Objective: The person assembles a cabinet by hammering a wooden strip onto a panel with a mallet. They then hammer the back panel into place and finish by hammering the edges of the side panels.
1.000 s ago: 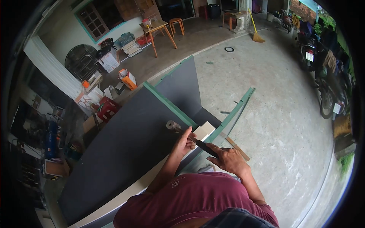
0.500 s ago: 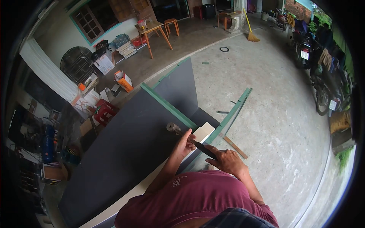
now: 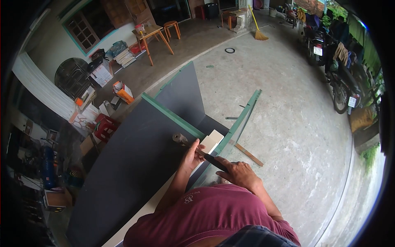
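Note:
A hammer [image 3: 213,161] with a dark grip lies across the space in front of my body, its metal head over a large dark grey panel [image 3: 127,164]. My right hand [image 3: 242,174] is wrapped round the end of its grip. Nearer the head, my left hand [image 3: 192,157] is closed round the handle, its thumb pointing up. Beneath that hand runs a pale board [image 3: 212,141], its end beside a green-edged piece [image 3: 238,123]. A green strip [image 3: 173,116] edges the grey panel.
A wooden strip [image 3: 249,154] lies on the concrete floor [image 3: 288,107] to the right. Farther off are a broom [image 3: 260,34], a wooden table [image 3: 148,33], an orange box [image 3: 123,92], red stools [image 3: 105,127] and parked motorbikes [image 3: 343,82].
The view has turned slightly, so the surroundings sit farther left in the picture. Both hands keep their hold on the hammer, with little change between them.

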Demonstrator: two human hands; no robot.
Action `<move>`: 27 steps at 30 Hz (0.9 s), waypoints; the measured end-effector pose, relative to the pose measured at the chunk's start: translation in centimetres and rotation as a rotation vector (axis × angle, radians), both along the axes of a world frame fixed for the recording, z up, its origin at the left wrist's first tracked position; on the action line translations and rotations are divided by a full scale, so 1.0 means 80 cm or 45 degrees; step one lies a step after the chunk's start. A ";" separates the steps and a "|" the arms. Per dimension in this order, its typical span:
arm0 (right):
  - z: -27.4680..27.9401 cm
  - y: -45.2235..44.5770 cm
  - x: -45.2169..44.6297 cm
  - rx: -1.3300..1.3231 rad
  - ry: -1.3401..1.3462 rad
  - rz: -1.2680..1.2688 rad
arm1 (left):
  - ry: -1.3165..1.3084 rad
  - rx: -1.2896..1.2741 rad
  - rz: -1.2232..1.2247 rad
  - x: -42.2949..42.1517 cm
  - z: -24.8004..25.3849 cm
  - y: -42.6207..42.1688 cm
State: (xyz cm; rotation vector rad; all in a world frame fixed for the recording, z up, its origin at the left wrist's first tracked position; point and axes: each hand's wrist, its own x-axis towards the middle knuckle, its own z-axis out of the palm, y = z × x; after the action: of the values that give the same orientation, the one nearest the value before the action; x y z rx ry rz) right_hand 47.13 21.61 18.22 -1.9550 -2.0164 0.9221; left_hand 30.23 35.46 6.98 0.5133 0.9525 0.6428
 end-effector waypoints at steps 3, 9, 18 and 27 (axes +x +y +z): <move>-0.001 -0.002 -0.001 0.035 0.000 0.010 | -0.033 0.016 0.003 -0.004 -0.008 0.001; -0.006 -0.006 -0.002 0.067 -0.002 0.000 | -0.075 0.039 -0.019 -0.003 -0.004 -0.002; -0.011 -0.012 -0.003 0.046 0.047 -0.048 | -0.055 0.069 -0.059 -0.004 -0.009 0.000; -0.056 -0.009 0.012 0.059 0.295 -0.150 | -0.042 0.091 -0.089 0.000 -0.009 0.001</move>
State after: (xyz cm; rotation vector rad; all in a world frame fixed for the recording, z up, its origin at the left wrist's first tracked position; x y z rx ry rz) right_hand 48.11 20.86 13.74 -1.8263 -1.7610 1.0119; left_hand 30.26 35.52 6.23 0.5950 0.8795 0.6218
